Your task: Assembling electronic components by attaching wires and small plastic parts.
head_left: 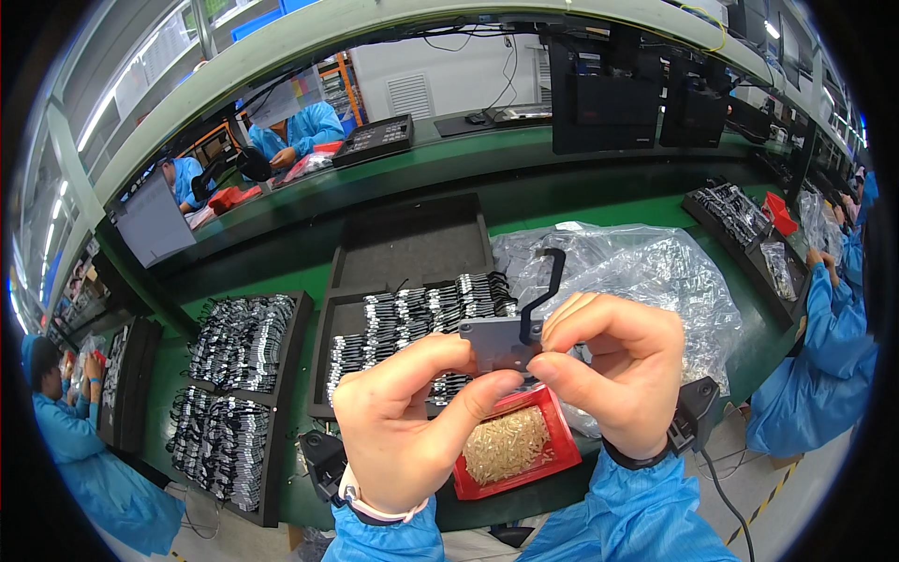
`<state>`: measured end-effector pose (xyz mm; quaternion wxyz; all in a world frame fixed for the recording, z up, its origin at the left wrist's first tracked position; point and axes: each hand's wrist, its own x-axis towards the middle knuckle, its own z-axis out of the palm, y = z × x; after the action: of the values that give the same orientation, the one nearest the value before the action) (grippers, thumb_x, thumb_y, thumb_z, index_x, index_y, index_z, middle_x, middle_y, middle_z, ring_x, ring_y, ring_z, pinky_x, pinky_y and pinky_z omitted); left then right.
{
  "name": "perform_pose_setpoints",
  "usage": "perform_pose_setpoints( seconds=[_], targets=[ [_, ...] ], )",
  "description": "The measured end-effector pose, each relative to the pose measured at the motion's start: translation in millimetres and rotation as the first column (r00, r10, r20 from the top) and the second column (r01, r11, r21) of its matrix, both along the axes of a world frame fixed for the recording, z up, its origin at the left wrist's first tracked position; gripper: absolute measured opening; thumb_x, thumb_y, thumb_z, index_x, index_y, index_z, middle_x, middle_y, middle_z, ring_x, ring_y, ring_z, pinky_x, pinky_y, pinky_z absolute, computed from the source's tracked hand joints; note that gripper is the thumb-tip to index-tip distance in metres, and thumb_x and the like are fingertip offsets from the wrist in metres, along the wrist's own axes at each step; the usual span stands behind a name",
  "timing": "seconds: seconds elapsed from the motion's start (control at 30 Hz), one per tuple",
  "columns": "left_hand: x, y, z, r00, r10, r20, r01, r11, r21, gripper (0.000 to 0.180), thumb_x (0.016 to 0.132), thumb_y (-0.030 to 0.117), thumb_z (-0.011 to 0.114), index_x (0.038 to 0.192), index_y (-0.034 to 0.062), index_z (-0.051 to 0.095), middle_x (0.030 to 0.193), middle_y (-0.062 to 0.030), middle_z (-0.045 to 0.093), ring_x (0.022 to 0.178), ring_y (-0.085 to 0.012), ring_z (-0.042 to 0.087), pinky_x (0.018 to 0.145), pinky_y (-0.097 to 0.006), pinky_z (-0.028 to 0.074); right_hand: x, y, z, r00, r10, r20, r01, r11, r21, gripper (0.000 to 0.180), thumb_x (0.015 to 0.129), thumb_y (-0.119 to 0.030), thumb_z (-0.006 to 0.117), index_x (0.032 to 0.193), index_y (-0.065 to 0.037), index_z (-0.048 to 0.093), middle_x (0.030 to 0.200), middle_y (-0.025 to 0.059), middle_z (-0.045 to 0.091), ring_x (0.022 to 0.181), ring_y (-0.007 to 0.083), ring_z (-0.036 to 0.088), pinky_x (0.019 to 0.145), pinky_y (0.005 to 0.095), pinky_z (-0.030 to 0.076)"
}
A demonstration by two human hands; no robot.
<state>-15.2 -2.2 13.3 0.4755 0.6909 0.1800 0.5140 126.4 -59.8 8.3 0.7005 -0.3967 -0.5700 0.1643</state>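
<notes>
Both hands hold up a small flat grey plate (496,343) with a black bent strip (551,279) rising from its right end. My left hand (403,417) pinches the plate's left end between thumb and fingers. At the other end, by the strip's base, the thumb and fingers of my right hand (618,370) are closed; those fingertips partly hide that corner. Just below the plate sits a red bin (565,451) full of small yellowish translucent pieces (504,442). Behind my left hand is a black tray (412,251) with rows of similar black-and-silver parts (403,314).
Further left, another black tray (283,421) holds packed parts. Clear plastic bags (646,281) spread behind my right hand. A black tray (740,220) and a red bin (779,214) are at far right. Black boxes (695,412) are at my wrists. People in blue work nearby.
</notes>
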Motion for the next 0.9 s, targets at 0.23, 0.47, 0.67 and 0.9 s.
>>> perform_pose_setpoints(
  seconds=[0.23, 0.47, 0.67, 0.9],
  targets=[
    [-1, 3, -3, 0.999, 0.025, 0.037, -0.026, 1.0, 0.008, 0.016, 0.065, -0.005, 0.069, 0.079, -0.0072, 0.061, 0.074, -0.0097, 0.064, 0.068, -0.0106, 0.059, 0.063, -0.022, 0.046, -2, 2, 0, 1.0, 0.009, 0.01, -0.009, 1.0, 0.01, 0.012, 0.066, 0.0, 0.069, 0.077, 0.003, 0.063, 0.072, 0.0102, 0.063, 0.067, 0.0133, 0.06, 0.061, 0.0237, 0.046],
    [0, 6, -1, 0.998, -0.043, -0.054, 0.047, 0.997, 0.067, 0.018, 0.066, -0.004, 0.069, 0.083, -0.0043, 0.062, 0.075, -0.0092, 0.064, 0.071, -0.0124, 0.061, 0.065, -0.024, 0.047, -1, 4, -2, 0.999, -0.05, -0.005, 0.05, 0.998, 0.031, 0.013, 0.067, 0.001, 0.068, 0.079, 0.003, 0.064, 0.072, 0.0113, 0.063, 0.066, 0.0149, 0.06, 0.061, 0.0237, 0.045],
    [8, 4, -3, 0.994, -0.093, -0.058, 0.101, 0.981, 0.165, 0.025, 0.069, 0.0, 0.069, 0.092, -0.002, 0.058, 0.081, -0.0085, 0.063, 0.076, -0.0125, 0.062, 0.068, -0.024, 0.049, -2, 7, -2, 0.993, -0.116, 0.031, 0.113, 0.991, 0.07, 0.01, 0.066, 0.003, 0.067, 0.075, 0.003, 0.063, 0.07, 0.0118, 0.062, 0.064, 0.0149, 0.06, 0.058, 0.023, 0.045],
    [9, 3, -2, 0.995, -0.07, -0.068, 0.078, 0.99, 0.121, 0.023, 0.07, -0.002, 0.067, 0.091, -0.0008, 0.059, 0.08, -0.0075, 0.063, 0.077, -0.0135, 0.063, 0.068, -0.024, 0.049, -1, 5, -2, 0.997, -0.074, 0.032, 0.071, 0.994, 0.079, 0.01, 0.066, 0.003, 0.068, 0.074, 0.003, 0.063, 0.069, 0.0104, 0.062, 0.064, 0.0145, 0.06, 0.057, 0.0229, 0.045]
  ],
)
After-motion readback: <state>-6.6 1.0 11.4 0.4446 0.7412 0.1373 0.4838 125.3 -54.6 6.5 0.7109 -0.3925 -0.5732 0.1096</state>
